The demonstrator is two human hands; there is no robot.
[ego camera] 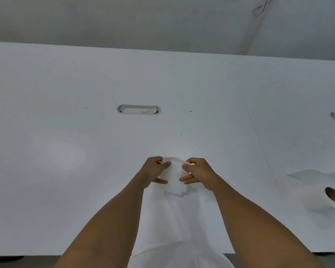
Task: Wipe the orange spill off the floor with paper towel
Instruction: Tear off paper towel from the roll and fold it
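Both hands, left (155, 171) and right (198, 173), pinch one white paper towel sheet (174, 176) (crumpled) above the white surface (66, 151); a roll (325, 198) lies far right.

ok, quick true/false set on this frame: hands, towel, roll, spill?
1. Both hands hold one piece of paper towel. True: left hand and right hand grip it from either side.
2. The paper towel roll stands upright at the left. False: it lies on its side at the right edge of the white table.
3. An orange spill is in view. False: none shows here.
4. The table has an oval cutout. True.
5. The towel lies flat on the table. False: it is held up, bunched between the fingers.
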